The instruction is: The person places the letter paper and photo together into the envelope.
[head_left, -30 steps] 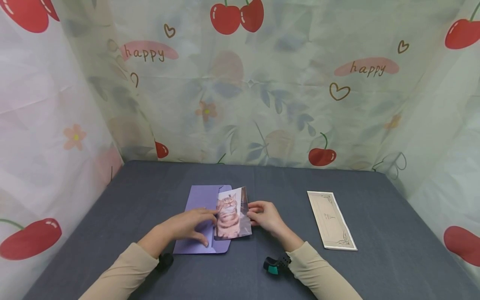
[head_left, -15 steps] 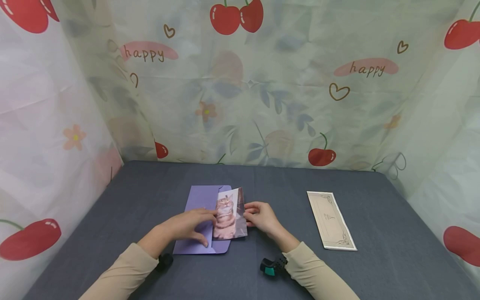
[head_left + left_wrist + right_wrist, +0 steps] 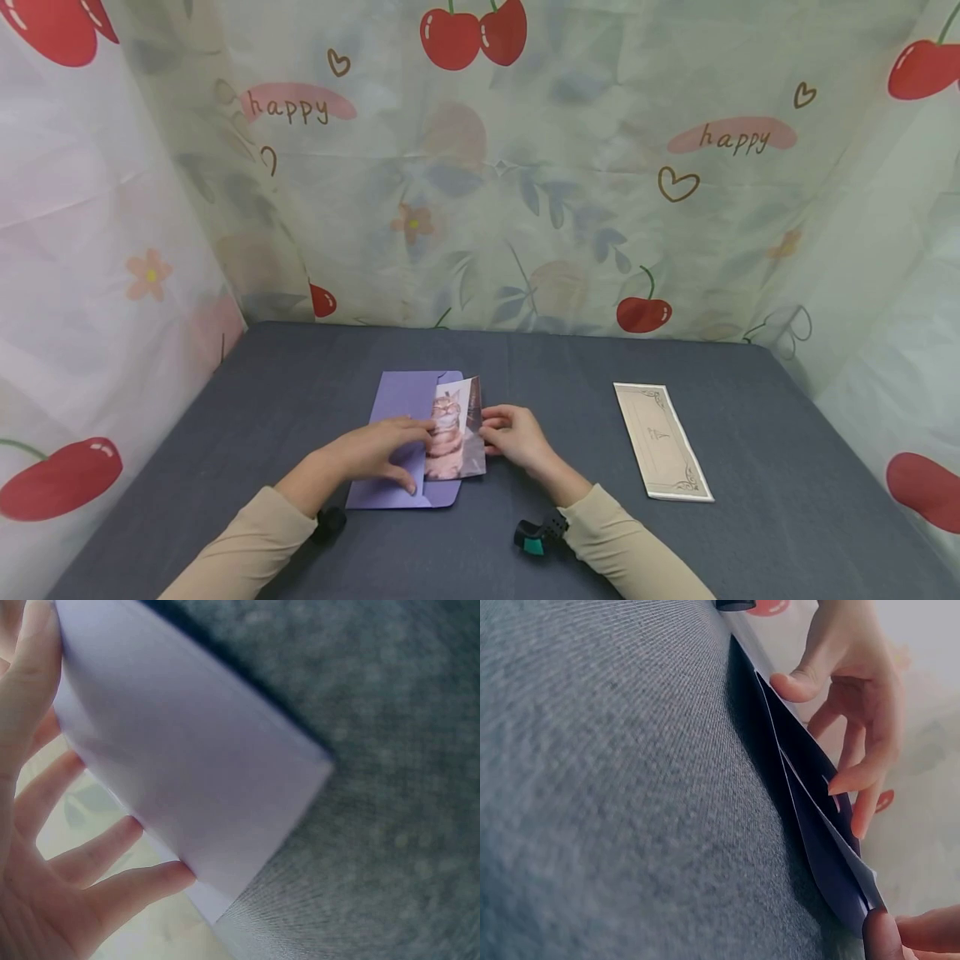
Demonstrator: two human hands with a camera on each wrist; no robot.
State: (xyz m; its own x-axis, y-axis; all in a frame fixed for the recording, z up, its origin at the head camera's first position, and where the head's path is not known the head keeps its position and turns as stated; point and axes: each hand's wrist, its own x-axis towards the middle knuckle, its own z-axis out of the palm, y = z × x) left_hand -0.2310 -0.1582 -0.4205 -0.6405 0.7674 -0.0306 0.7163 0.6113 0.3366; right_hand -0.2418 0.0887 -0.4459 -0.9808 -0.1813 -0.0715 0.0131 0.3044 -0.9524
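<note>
A purple envelope [image 3: 401,396] lies on the table with its flap side to the right. My left hand [image 3: 381,443] rests on it with fingers spread; fingertips meet the envelope's edge in the left wrist view. Partly inside the mouth is a photo card of a cat [image 3: 447,443], its left part hidden by the envelope. My right hand [image 3: 517,435] pinches the card's right edge between thumb and fingers. The right wrist view shows the envelope's mouth gaping, the card [image 3: 845,851] tilted in it and the thumb [image 3: 881,934] on its outer edge.
A cream printed paper [image 3: 663,442] with dark corner ornaments lies flat at the right of the dark cloth-covered table [image 3: 555,367]. A cherry-patterned curtain [image 3: 495,250] stands behind the table and along both sides. Each wrist wears a dark camera band [image 3: 542,533].
My right hand has moved left with the card, and less of the card shows outside the envelope. The left hand and the envelope have stayed in place.
</note>
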